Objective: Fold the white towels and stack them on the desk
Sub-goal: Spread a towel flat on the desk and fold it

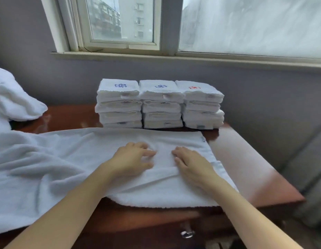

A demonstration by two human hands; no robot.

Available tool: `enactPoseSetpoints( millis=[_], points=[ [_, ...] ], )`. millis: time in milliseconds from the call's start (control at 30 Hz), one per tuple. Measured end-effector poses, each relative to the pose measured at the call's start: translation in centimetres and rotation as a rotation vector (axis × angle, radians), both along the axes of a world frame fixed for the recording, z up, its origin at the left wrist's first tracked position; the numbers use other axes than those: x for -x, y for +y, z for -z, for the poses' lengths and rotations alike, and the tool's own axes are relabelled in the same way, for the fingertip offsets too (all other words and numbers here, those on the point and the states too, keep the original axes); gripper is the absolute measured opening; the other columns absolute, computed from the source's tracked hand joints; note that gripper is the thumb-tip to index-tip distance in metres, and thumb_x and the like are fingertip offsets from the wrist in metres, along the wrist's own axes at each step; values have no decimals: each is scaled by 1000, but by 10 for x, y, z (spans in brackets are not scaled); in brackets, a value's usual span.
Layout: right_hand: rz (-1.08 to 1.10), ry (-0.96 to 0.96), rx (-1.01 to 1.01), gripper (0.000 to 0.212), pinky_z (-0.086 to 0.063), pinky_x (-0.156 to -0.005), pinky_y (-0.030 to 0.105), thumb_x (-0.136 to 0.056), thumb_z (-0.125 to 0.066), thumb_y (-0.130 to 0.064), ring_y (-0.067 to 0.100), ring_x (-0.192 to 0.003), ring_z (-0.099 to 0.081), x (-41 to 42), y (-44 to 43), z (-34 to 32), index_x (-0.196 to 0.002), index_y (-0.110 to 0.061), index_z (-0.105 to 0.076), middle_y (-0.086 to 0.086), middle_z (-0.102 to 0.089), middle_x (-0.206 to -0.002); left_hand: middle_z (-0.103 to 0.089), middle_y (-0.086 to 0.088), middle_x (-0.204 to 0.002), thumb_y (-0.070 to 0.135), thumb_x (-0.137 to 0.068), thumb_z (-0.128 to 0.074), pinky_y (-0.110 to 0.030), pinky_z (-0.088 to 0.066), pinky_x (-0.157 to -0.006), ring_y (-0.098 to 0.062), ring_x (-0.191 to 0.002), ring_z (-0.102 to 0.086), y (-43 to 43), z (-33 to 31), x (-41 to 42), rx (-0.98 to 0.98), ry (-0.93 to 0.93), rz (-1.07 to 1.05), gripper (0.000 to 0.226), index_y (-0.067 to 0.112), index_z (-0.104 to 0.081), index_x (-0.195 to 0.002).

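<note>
A long white towel point(53, 159) lies spread across the brown desk point(246, 168), its left part rumpled and hanging off the desk's left side. My left hand point(132, 159) rests on the towel near its middle with fingers loosely bent. My right hand point(190, 164) lies flat on the towel just to the right of it, palm down. Behind the towel stand three stacks of folded white towels: a left stack point(119, 103) and a middle stack point(161, 105) with blue emblems on top, and a right stack point(202, 105) with a red emblem.
More unfolded white towels point(14, 97) are heaped at the far left. A window point(120, 24) and its sill run above the grey wall behind the desk. A metal drawer handle point(187, 232) shows below the desk's front edge.
</note>
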State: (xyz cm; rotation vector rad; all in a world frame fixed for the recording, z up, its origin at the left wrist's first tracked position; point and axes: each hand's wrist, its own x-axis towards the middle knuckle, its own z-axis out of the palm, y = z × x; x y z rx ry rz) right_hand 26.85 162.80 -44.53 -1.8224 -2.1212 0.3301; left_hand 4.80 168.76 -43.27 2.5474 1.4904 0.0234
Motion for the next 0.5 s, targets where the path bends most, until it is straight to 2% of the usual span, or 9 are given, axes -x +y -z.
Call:
enactPoseSetpoints(
  millis=[67, 133, 200, 367, 500],
  points=[
    [46, 37, -37, 32, -32, -104, 33, -103, -37, -26, 16, -125, -46, -14, -4, 3, -127, -20, -58, -4, -57, -132, -28, 15, -156, 57, -95, -47, -39, -25, -113, -17, -142, -23, 2, 1, -15, 23, 6, 19, 48, 53, -39, -143],
    [111, 79, -6, 31, -41, -94, 34, -102, -36, -31, 14, -117, -52, -30, -3, 0, -121, -27, -61, -9, -61, -125, -29, 14, -156, 57, -95, -47, -40, -23, -111, -18, -141, -23, 2, 2, -33, 33, 7, 46, 48, 53, -39, -143],
    [153, 81, 40, 32, -40, -88, 31, -102, -35, -34, 11, -116, -52, -47, -3, -3, -120, -33, -61, -11, -60, -126, -29, 13, -156, 56, -96, -46, -40, -23, -110, -19, -140, -24, 0, 3, -53, 34, 12, 77, 48, 51, -39, -143],
    [242, 95, 50, 34, -38, -97, 29, -103, -36, -32, 10, -124, -49, -90, -14, -2, -129, -34, -58, -13, -57, -134, -26, 10, -157, 58, -96, -43, -42, -20, -110, -22, -140, -20, -8, 9, -107, 26, 6, 122, 52, 50, -34, -147],
    [364, 30, 62, 35, -42, -87, 30, -101, -34, -30, 11, -115, -55, -117, -9, -7, -126, -37, -58, -15, -60, -130, -23, 7, -158, 61, -93, -43, -43, -17, -109, -24, -141, -17, -11, 16, -151, 34, -40, 96, 57, 50, -31, -148]
  ],
)
